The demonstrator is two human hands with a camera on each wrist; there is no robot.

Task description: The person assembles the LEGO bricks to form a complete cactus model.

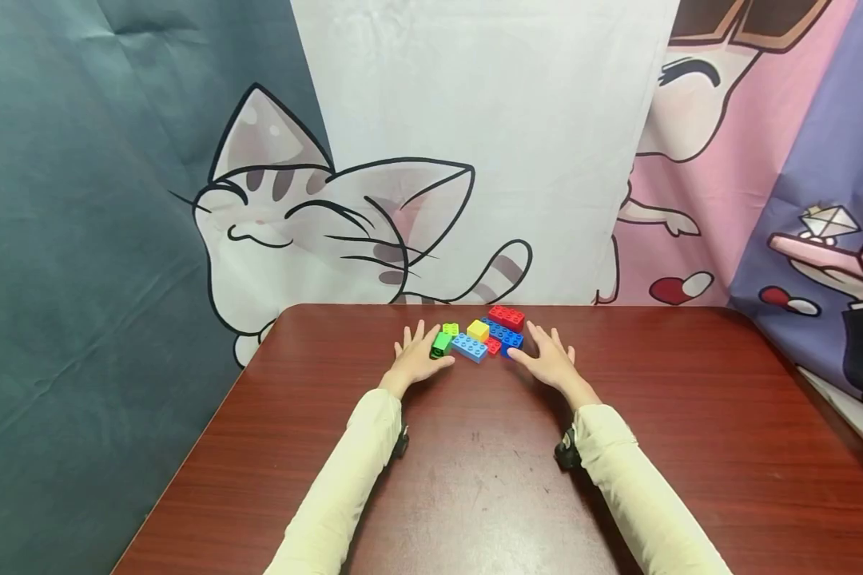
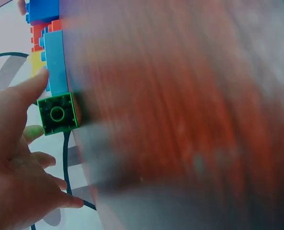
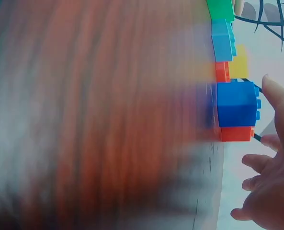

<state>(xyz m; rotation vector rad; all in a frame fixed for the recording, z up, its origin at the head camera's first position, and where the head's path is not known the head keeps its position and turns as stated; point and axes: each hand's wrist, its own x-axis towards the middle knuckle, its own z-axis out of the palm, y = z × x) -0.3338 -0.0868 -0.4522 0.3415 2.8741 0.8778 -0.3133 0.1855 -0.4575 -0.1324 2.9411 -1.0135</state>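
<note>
Got a cartoon-cat backdrop [image 1: 431, 96] right behind the brown worktop [image 1: 475, 479]. Toy building bricks [image 1: 478, 331] are bunched up between left hand [image 1: 414, 363] and right hand [image 1: 552, 365], both with fingers spread.

Desk [image 1: 475, 471] of reddish-brown wood grain, far corners rounded. Behind it, creased printed fabric [image 1: 489, 88] in blue-grey, white, pink and violet; smiling cartoon cat [image 1: 295, 231] left of centre. Wrist views blurred; pale sheen there perhaps reflected light.

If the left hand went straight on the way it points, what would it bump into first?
Probably the darker green brick, which the left hand seems to frame with thumb and fingers; exact depth is unclear.
</note>
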